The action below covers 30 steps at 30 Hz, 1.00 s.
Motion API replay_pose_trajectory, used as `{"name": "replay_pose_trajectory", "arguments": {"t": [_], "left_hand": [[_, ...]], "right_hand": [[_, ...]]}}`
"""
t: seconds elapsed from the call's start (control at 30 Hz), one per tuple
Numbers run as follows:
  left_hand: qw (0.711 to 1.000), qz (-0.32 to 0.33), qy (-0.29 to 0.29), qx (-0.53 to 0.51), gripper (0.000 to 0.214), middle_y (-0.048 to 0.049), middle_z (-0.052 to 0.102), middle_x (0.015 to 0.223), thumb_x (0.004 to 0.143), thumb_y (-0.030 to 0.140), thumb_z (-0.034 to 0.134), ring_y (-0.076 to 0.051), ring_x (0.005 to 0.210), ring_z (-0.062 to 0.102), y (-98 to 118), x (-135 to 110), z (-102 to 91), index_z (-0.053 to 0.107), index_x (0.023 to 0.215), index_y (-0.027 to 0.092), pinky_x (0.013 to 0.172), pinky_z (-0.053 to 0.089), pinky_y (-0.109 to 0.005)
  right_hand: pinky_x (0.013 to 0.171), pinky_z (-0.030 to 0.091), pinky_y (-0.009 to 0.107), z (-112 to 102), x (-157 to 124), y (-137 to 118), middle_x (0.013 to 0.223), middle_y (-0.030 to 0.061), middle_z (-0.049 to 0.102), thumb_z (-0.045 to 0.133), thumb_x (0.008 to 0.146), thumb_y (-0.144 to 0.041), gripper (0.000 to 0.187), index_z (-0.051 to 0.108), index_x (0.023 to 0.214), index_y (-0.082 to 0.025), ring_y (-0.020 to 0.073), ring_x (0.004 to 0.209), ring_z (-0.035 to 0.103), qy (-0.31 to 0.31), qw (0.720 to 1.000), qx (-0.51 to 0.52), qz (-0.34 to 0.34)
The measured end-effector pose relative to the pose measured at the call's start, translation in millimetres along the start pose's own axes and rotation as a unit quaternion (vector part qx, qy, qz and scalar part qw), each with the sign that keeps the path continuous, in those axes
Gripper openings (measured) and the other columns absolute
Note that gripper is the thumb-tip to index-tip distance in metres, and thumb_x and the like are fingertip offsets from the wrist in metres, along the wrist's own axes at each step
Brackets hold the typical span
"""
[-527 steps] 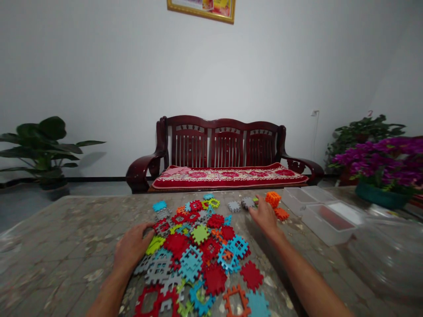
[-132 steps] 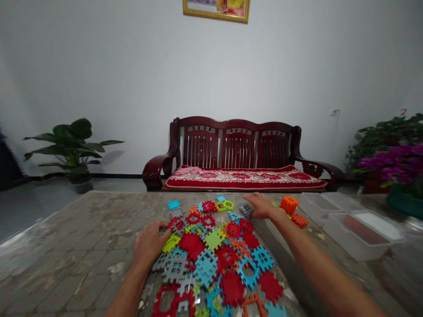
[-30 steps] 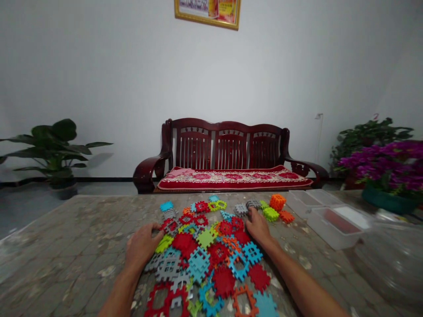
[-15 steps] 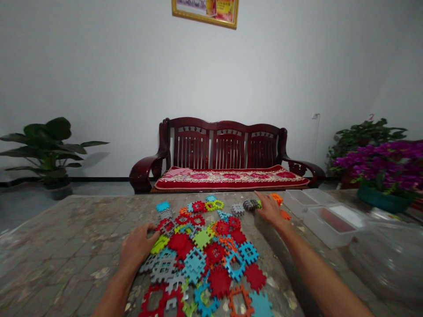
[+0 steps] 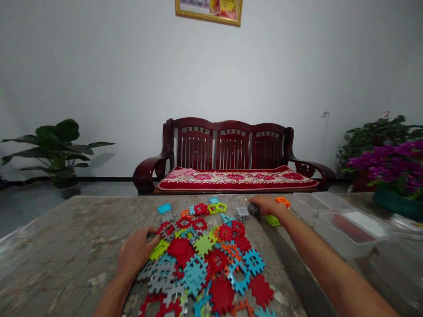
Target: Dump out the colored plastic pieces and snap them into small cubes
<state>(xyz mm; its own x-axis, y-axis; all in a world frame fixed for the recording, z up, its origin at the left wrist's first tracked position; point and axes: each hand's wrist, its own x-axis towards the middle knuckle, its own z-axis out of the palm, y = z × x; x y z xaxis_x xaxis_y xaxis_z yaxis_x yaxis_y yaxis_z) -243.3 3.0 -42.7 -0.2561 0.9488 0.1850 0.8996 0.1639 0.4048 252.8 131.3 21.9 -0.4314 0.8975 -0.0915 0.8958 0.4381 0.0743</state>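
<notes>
My right hand (image 5: 269, 204) reaches to the far right of the pile, its fingers curled round a dark grey, ridged wheel-like piece (image 5: 253, 209). A light grey interlocking piece (image 5: 242, 213) lies just left of it, and a lime green piece (image 5: 272, 220) sits below the hand. At the pile's left edge rests my left hand (image 5: 139, 246), thumb and forefinger apart, holding nothing. Its fingertips are beside a red and grey piece (image 5: 167, 230) and a lime green piece (image 5: 159, 249). Between the hands spread many toothed plastic pieces, among them a red square (image 5: 181, 251) and a blue frame (image 5: 254, 262).
Clear plastic boxes (image 5: 350, 251) stand on the table (image 5: 76, 246) at right, beside a teal pot (image 5: 396, 203) of purple flowers. An orange piece (image 5: 282, 201) lies beyond my right forearm. A dark wooden bench (image 5: 231, 141) stands behind the table.
My right hand has moved slightly left and closed over the dark grey wheel-like piece. The lime green piece by its fingertips now lies below the hand. The left hand stays about where it was.
</notes>
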Motion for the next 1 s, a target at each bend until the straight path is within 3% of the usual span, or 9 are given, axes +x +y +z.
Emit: {"name": "replay_pose_trajectory", "arguments": {"t": [0.13,0.3,0.5,0.57,0.63,0.73,0.8,0.9,1.0], "left_hand": [[1.000,-0.002,0.009,0.001,0.027,-0.0085,0.076,0.117,0.089,0.038,0.056,-0.029,0.111,0.068,-1,0,1.0,0.075,0.102,0.024,0.096,0.049,-0.040],[1.000,0.001,0.007,-0.004,0.028,-0.0094,0.076,0.116,0.089,0.038,0.056,-0.030,0.111,0.068,-2,0,2.4,0.075,0.103,0.023,0.097,0.048,-0.042],[1.000,-0.003,0.003,-0.001,0.030,-0.0097,0.075,0.120,0.091,0.039,0.054,-0.029,0.114,0.067,0,-1,0.8,0.074,0.107,0.023,0.099,0.047,-0.043],[1.000,0.000,0.004,-0.003,0.029,-0.0096,0.074,0.121,0.090,0.039,0.055,-0.029,0.115,0.066,0,-2,0.0,0.074,0.106,0.023,0.100,0.047,-0.043],[1.000,0.002,0.004,-0.005,0.029,-0.0096,0.074,0.120,0.091,0.039,0.055,-0.029,0.115,0.066,1,-2,-0.8,0.074,0.106,0.023,0.101,0.046,-0.044],[1.000,0.003,0.004,-0.009,0.028,-0.0107,0.075,0.119,0.090,0.038,0.056,-0.030,0.114,0.066,4,-4,-2.2,0.074,0.105,0.022,0.102,0.046,-0.045],[0.999,0.001,0.007,-0.037,0.030,-0.0118,0.075,0.120,0.090,0.038,0.057,-0.031,0.116,0.065,5,-5,-3.0,0.074,0.106,0.020,0.104,0.045,-0.046],[0.992,-0.024,0.014,-0.123,0.035,-0.0119,0.075,0.122,0.092,0.040,0.054,-0.031,0.119,0.065,6,-5,-4.0,0.072,0.113,0.019,0.109,0.043,-0.046],[0.984,-0.046,0.014,-0.171,0.042,-0.0128,0.073,0.129,0.096,0.041,0.045,-0.030,0.125,0.063,5,-5,-6.4,0.068,0.122,0.018,0.113,0.041,-0.047]], "right_hand": [[0.108,0.047,0.042,-2,4,0,0.140,0.0107,0.066,0.069,0.067,-0.013,0.074,0.063,0.139,-0.025,0.0333,0.129,0.061,-0.005,1.000,0.000,0.003],[0.108,0.047,0.042,-2,9,-3,0.144,0.0090,0.063,0.079,0.053,-0.013,0.094,0.058,0.144,-0.028,0.0358,0.131,0.059,-0.033,0.999,0.002,0.027],[0.113,0.043,0.045,-5,9,-7,0.147,0.0096,0.060,0.077,0.054,-0.011,0.097,0.055,0.147,-0.028,0.0362,0.135,0.055,-0.041,0.997,0.031,0.051],[0.116,0.040,0.047,-8,2,-9,0.151,0.0123,0.056,0.074,0.056,-0.010,0.096,0.053,0.149,-0.025,0.0362,0.139,0.051,-0.009,0.997,0.039,0.061],[0.118,0.037,0.046,-5,-9,-17,0.153,0.0145,0.053,0.067,0.063,-0.010,0.088,0.052,0.149,-0.020,0.0340,0.141,0.048,0.063,0.994,0.075,0.055],[0.117,0.040,0.044,18,-35,-45,0.147,0.0121,0.059,0.056,0.076,-0.015,0.069,0.055,0.145,-0.018,0.0287,0.136,0.054,0.165,0.963,0.208,0.035],[0.111,0.046,0.045,44,-54,-73,0.138,0.0113,0.066,0.054,0.084,-0.025,0.055,0.061,0.138,-0.020,0.0285,0.127,0.061,0.188,0.935,0.297,0.052],[0.111,0.046,0.048,81,-78,-114,0.135,0.0137,0.068,0.051,0.089,-0.039,0.051,0.063,0.134,-0.018,0.0288,0.125,0.062,0.226,0.902,0.359,0.077],[0.114,0.043,0.049,95,-90,-138,0.134,0.0135,0.068,0.045,0.092,-0.046,0.052,0.064,0.131,-0.018,0.0286,0.127,0.061,0.251,0.885,0.383,0.077]]}}
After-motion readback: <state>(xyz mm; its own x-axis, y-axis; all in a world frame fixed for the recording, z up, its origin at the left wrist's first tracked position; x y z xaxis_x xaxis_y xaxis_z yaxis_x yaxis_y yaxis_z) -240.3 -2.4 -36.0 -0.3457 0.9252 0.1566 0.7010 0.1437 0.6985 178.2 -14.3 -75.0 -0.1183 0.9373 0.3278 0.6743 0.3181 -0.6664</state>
